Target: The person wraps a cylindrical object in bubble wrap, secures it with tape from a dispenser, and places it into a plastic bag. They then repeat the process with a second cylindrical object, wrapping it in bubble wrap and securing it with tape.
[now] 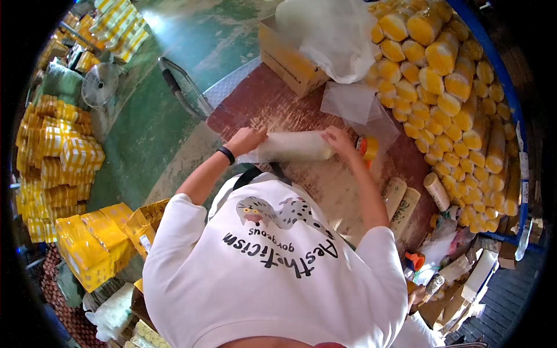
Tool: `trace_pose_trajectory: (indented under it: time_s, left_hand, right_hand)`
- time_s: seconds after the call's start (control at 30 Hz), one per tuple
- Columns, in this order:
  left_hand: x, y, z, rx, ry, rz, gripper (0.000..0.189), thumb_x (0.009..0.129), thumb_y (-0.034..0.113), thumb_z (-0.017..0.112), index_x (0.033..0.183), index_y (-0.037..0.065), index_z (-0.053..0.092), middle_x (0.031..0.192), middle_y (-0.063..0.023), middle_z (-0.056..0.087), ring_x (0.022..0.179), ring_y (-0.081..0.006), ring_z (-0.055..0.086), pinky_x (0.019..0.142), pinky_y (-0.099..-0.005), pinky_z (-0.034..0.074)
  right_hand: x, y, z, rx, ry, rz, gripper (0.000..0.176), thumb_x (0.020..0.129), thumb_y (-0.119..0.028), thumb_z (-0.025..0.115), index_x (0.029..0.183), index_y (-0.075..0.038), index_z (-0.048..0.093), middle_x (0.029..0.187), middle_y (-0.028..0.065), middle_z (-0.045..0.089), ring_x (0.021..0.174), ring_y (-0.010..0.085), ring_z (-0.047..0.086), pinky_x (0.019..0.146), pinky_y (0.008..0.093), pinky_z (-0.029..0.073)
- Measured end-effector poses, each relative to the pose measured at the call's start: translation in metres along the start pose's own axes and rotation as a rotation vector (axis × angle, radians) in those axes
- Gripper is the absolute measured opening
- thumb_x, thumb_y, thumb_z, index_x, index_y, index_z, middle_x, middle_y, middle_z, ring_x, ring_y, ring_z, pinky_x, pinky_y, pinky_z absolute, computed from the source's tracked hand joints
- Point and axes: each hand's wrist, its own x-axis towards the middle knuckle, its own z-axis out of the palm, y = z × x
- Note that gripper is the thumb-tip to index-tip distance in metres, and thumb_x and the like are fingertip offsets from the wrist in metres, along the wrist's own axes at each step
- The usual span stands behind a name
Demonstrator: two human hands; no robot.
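Note:
A whitish cylindrical roll wrapped in translucent plastic (299, 146) lies crosswise on the worn reddish-brown tabletop (249, 95), close to my body. My left hand (248, 140), with a black band at the wrist, has its fingers closed on the left end of the wrap. At the opposite end, my right hand (338, 141) grips the roll with bent fingers. Just right of that hand sits an orange-yellow tape dispenser (368, 148), partly hidden by my forearm. Flat translucent plastic sheets (348, 102) lie beyond the roll.
A cardboard box (290, 64) holding a large white plastic bag (331, 35) stands at the table's far side. Many yellow-ended wrapped rolls (432, 81) are stacked at right. Two printed cylinders (400, 203) lie near my right elbow. Yellow-taped parcels (96, 240) stand left, near a fan (100, 85).

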Motion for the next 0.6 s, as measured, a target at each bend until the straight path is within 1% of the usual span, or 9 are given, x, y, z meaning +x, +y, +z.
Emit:
trace_pose_trajectory:
  time_s: [0.07, 0.17, 0.2, 0.3, 0.33, 0.43, 0.47, 0.53, 0.6]
  left_hand:
    - [0.003, -0.013, 0.003, 0.083, 0.087, 0.009, 0.019, 0.090, 0.026, 0.053, 0.091, 0.007, 0.053, 0.058, -0.0139, 0.057, 0.052, -0.0355, 0.058, 0.045, -0.0472, 0.043]
    - [0.020, -0.026, -0.011, 0.210, 0.120, 0.046, 0.023, 0.090, 0.030, 0.053, 0.082, 0.010, 0.059, 0.057, -0.0111, 0.058, 0.052, -0.0340, 0.059, 0.045, -0.0454, 0.044]
    - [0.023, -0.022, -0.022, 0.146, 0.033, -0.043, 0.027, 0.086, 0.036, 0.059, 0.077, 0.010, 0.063, 0.068, -0.0098, 0.061, 0.066, -0.0317, 0.061, 0.056, -0.0434, 0.047]
    - [0.039, -0.037, -0.022, -0.222, 0.203, 0.293, 0.032, 0.080, 0.040, 0.068, 0.083, 0.008, 0.064, 0.085, -0.0104, 0.061, 0.085, -0.0309, 0.058, 0.070, -0.0432, 0.047]
    - [0.036, -0.026, -0.034, -0.284, 0.082, 0.221, 0.038, 0.072, 0.039, 0.074, 0.084, 0.005, 0.064, 0.095, -0.0116, 0.058, 0.093, -0.0320, 0.054, 0.077, -0.0428, 0.045]
    - [0.044, -0.036, -0.007, -0.284, -0.136, 0.402, 0.036, 0.070, 0.036, 0.075, 0.080, 0.004, 0.063, 0.095, -0.0118, 0.057, 0.091, -0.0331, 0.054, 0.077, -0.0422, 0.045]
    - [0.041, -0.028, -0.005, -0.158, 0.002, 0.524, 0.031, 0.072, 0.030, 0.072, 0.075, 0.003, 0.060, 0.088, -0.0127, 0.058, 0.085, -0.0328, 0.055, 0.074, -0.0417, 0.046]
    - [0.034, -0.016, -0.006, -0.212, -0.120, 0.457, 0.028, 0.074, 0.026, 0.070, 0.071, 0.003, 0.056, 0.080, -0.0141, 0.057, 0.077, -0.0335, 0.056, 0.069, -0.0421, 0.045]
    - [0.023, -0.003, -0.012, -0.256, -0.204, 0.388, 0.023, 0.078, 0.019, 0.066, 0.072, 0.003, 0.051, 0.066, -0.0168, 0.053, 0.065, -0.0359, 0.054, 0.061, -0.0432, 0.043]
  right_hand:
    - [0.006, 0.007, 0.007, -0.042, 0.042, 0.007, 0.025, 0.089, -0.022, 0.060, 0.092, 0.002, 0.058, 0.093, 0.0141, 0.060, 0.082, 0.0278, 0.059, 0.074, 0.0367, 0.046]
    - [0.010, 0.024, 0.020, 0.025, 0.088, 0.004, 0.023, 0.087, -0.023, 0.061, 0.090, 0.000, 0.058, 0.090, 0.0122, 0.060, 0.080, 0.0267, 0.058, 0.072, 0.0354, 0.046]
    - [0.007, 0.035, 0.028, 0.083, 0.098, 0.017, 0.022, 0.086, -0.022, 0.062, 0.089, -0.001, 0.058, 0.088, 0.0105, 0.060, 0.080, 0.0262, 0.058, 0.072, 0.0343, 0.045]
    - [-0.004, 0.034, 0.032, 0.111, 0.092, 0.029, 0.022, 0.083, -0.023, 0.066, 0.088, -0.003, 0.059, 0.089, 0.0082, 0.060, 0.082, 0.0257, 0.058, 0.074, 0.0328, 0.046]
    - [-0.009, 0.029, 0.032, 0.098, 0.085, 0.030, 0.022, 0.082, -0.023, 0.068, 0.088, -0.004, 0.060, 0.090, 0.0078, 0.061, 0.083, 0.0257, 0.059, 0.076, 0.0326, 0.047]
    - [-0.022, -0.012, 0.023, -0.125, 0.092, -0.039, 0.025, 0.080, -0.026, 0.071, 0.090, -0.005, 0.063, 0.094, 0.0079, 0.061, 0.087, 0.0267, 0.060, 0.079, 0.0324, 0.048]
    - [-0.025, -0.016, 0.021, -0.180, 0.031, -0.101, 0.025, 0.079, -0.026, 0.071, 0.090, -0.005, 0.064, 0.094, 0.0081, 0.061, 0.088, 0.0271, 0.060, 0.079, 0.0330, 0.048]
    - [-0.029, -0.021, 0.018, -0.288, -0.090, -0.224, 0.025, 0.078, -0.027, 0.072, 0.091, -0.006, 0.065, 0.095, 0.0083, 0.062, 0.089, 0.0279, 0.060, 0.078, 0.0340, 0.049]
    - [-0.040, -0.021, 0.020, -0.211, -0.027, -0.258, 0.023, 0.080, -0.027, 0.070, 0.091, -0.007, 0.066, 0.095, 0.0089, 0.062, 0.089, 0.0291, 0.060, 0.076, 0.0356, 0.049]
